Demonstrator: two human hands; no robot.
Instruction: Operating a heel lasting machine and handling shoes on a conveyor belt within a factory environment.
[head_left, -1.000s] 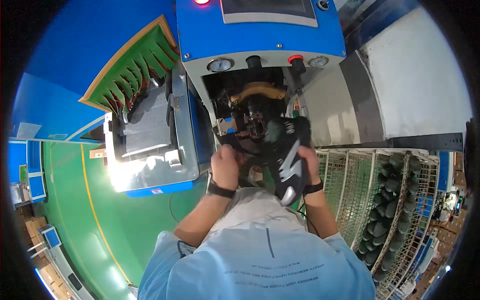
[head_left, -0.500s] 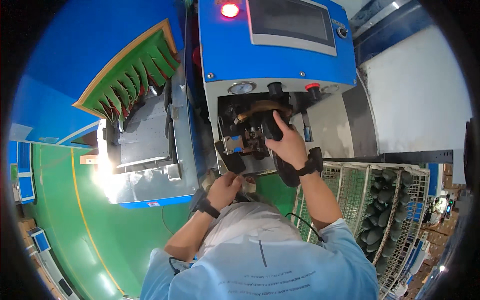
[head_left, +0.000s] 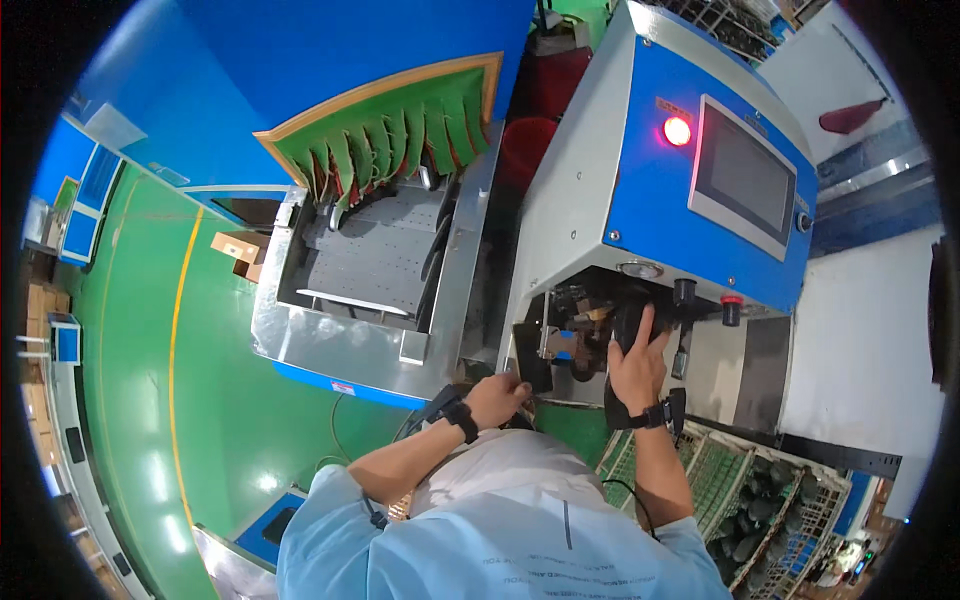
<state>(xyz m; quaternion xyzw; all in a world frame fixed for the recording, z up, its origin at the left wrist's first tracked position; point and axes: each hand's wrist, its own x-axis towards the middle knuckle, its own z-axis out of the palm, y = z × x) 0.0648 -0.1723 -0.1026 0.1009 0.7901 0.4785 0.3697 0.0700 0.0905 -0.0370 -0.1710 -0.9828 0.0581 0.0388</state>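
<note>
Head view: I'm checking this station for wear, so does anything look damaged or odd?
The green curtain strips above the grey perforated bed look ragged: they hang unevenly, with curled edges and loose pale threads. Nothing else clearly stands out.

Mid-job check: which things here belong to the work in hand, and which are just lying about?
Seemingly in the work:
dark shoe, under the right hand
blue-and-white machine, shoe at its opening
black plate, beside the left hand; contact unclear

Apparently aside, untouched:
cardboard box
green-curtained machine
wire rack with dark pieces
</note>
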